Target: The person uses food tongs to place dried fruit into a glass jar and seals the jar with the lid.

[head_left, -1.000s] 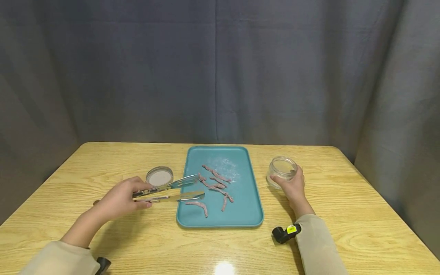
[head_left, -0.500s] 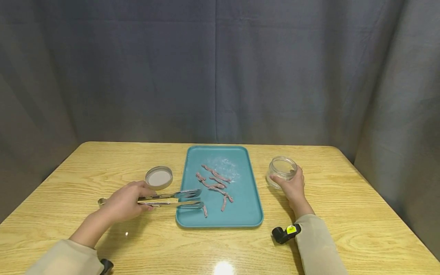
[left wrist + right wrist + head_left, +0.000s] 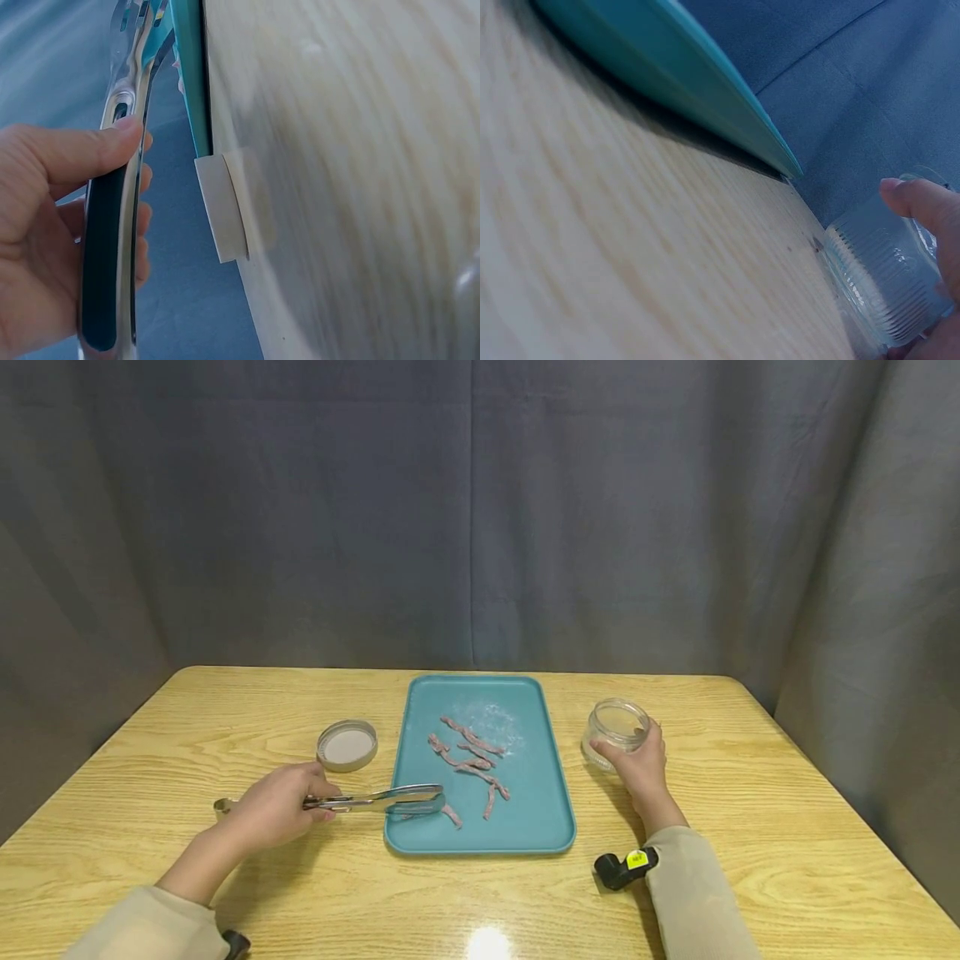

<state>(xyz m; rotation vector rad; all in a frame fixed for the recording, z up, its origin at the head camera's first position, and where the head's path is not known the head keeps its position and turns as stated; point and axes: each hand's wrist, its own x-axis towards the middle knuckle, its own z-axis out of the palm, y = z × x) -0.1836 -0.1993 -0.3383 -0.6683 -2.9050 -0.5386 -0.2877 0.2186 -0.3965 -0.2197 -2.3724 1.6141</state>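
Observation:
My left hand (image 3: 281, 806) grips a pair of metal tongs (image 3: 112, 217), fingers and thumb wrapped about the dark-lined handles. The tongs' tips are nearly together, low over the near left of a teal tray (image 3: 517, 835). Under and beside them lies a floury, pinkish meat strip (image 3: 452, 816), partly hidden; whether the tips pinch it I cannot tell. Several more such strips (image 3: 468, 766) lie mid-tray. At the tray's right, my right hand (image 3: 637, 768) holds a clear glass jar (image 3: 617, 722), thumb on the near side, the jar standing uncovered on the table. Its ribbed wall shows in the right wrist view.
A round lid (image 3: 347, 746) lies inner side up left of the tray. White powder (image 3: 487, 722) dusts the tray's far part. Wooden table (image 3: 787, 827) extends on both sides, with a grey curtain (image 3: 480, 527) behind it.
The left hand has lowered the tongs toward the near left of the tray, and their arms have closed together. The near strip has shifted slightly. The right hand and jar stay put.

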